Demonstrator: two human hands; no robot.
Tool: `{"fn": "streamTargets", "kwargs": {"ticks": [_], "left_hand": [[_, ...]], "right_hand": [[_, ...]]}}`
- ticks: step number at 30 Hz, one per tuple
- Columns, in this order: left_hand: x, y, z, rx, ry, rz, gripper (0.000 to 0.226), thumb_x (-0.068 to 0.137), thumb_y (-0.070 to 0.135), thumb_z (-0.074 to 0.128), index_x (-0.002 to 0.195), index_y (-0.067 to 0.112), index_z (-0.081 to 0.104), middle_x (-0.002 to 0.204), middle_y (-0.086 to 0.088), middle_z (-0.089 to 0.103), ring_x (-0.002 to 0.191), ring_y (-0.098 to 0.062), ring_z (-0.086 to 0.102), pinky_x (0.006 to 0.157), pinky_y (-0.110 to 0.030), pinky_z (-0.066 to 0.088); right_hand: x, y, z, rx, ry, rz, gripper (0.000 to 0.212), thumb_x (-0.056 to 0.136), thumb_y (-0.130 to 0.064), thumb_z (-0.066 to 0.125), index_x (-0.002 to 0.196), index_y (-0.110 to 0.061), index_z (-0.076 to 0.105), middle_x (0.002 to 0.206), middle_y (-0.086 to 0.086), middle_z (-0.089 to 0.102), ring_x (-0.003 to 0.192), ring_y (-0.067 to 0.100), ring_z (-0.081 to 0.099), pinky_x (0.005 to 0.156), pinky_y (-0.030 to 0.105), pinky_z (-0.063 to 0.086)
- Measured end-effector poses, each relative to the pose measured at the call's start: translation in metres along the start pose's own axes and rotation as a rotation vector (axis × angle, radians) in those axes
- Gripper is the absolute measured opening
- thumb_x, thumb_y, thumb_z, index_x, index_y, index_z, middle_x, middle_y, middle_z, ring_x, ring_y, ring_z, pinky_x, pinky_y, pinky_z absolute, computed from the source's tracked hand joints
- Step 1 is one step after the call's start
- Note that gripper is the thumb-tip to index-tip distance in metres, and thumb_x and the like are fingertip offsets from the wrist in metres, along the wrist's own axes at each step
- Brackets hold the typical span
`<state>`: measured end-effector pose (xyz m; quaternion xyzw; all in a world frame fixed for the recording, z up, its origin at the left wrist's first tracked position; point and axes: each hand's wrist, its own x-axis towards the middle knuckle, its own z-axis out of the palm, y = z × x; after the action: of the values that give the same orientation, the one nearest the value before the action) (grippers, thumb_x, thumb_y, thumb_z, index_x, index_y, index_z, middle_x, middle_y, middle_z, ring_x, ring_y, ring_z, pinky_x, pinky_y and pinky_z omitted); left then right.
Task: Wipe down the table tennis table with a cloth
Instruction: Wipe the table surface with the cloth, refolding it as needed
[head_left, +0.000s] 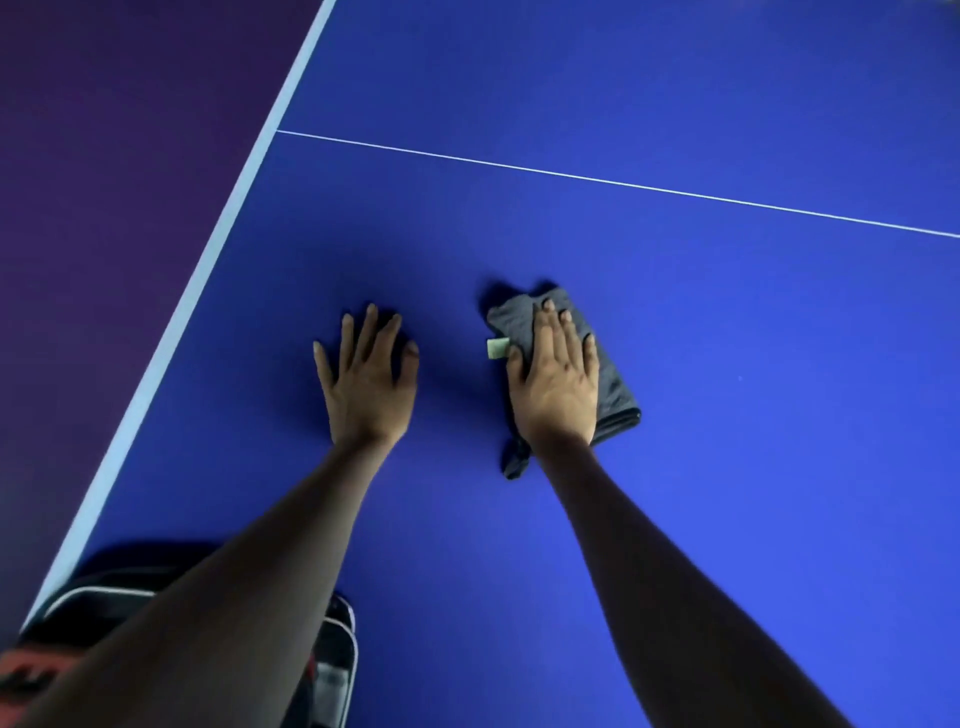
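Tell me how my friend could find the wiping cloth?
Look at the big blue table, below its thin white line. The cloth is the folded dark grey thing under the right hand, with a small pale tag; the left hand lies on bare table.

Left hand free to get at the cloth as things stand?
Probably yes. The left hand lies flat on bare table beside the cloth; nothing between, though the right hand covers most of it.

I see a dark purple floor (104, 182) running along the left of the tabletop's white edge line (208, 260). A black bag with pale piping (337, 665) sits near that line's lower end, partly hidden.
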<state>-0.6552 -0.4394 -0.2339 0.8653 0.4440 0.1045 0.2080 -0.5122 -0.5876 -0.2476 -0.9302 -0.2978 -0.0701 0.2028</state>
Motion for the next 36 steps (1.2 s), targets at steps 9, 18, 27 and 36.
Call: {"fn": "streamTargets", "kwargs": {"ticks": [9, 18, 27, 36], "left_hand": [[-0.071, 0.065, 0.007, -0.177, 0.068, 0.139, 0.037, 0.097, 0.021, 0.051, 0.131, 0.011, 0.061, 0.139, -0.012, 0.058, 0.133, -0.036, 0.050, 0.107, -0.058, 0.042], [-0.041, 0.111, 0.059, -0.033, 0.124, 0.051, 0.051, 0.102, 0.030, 0.039, 0.151, 0.020, 0.048, 0.160, 0.001, 0.041, 0.152, -0.021, 0.030, 0.125, -0.050, 0.017], [-0.042, 0.119, 0.071, 0.201, 0.040, 0.010, 0.058, 0.108, 0.036, 0.026, 0.163, 0.026, 0.013, 0.171, 0.005, 0.006, 0.158, -0.019, 0.004, 0.124, -0.056, 0.011], [-0.036, 0.119, 0.070, 0.205, 0.017, -0.004, 0.058, 0.107, 0.038, 0.024, 0.163, 0.028, 0.015, 0.171, 0.006, 0.005, 0.158, -0.017, 0.001, 0.125, -0.056, 0.010]], "right_hand": [[-0.153, 0.025, -0.059, -0.084, -0.074, 0.005, 0.059, 0.107, -0.042, 0.037, 0.159, -0.015, 0.040, 0.167, -0.002, 0.035, 0.156, 0.014, 0.028, 0.126, 0.045, 0.022], [-0.006, 0.053, -0.028, -0.064, -0.032, 0.074, 0.062, 0.104, -0.042, 0.037, 0.159, -0.015, 0.037, 0.167, 0.001, 0.036, 0.156, 0.017, 0.028, 0.128, 0.048, 0.019], [0.172, 0.086, 0.006, -0.061, -0.060, 0.152, 0.060, 0.105, -0.036, 0.042, 0.161, -0.015, 0.033, 0.169, 0.001, 0.032, 0.158, 0.018, 0.023, 0.129, 0.047, 0.012], [0.234, 0.109, 0.014, -0.048, -0.123, 0.095, 0.060, 0.109, -0.040, 0.037, 0.163, -0.014, 0.028, 0.171, -0.002, 0.027, 0.159, 0.015, 0.017, 0.130, 0.043, 0.005]]}}
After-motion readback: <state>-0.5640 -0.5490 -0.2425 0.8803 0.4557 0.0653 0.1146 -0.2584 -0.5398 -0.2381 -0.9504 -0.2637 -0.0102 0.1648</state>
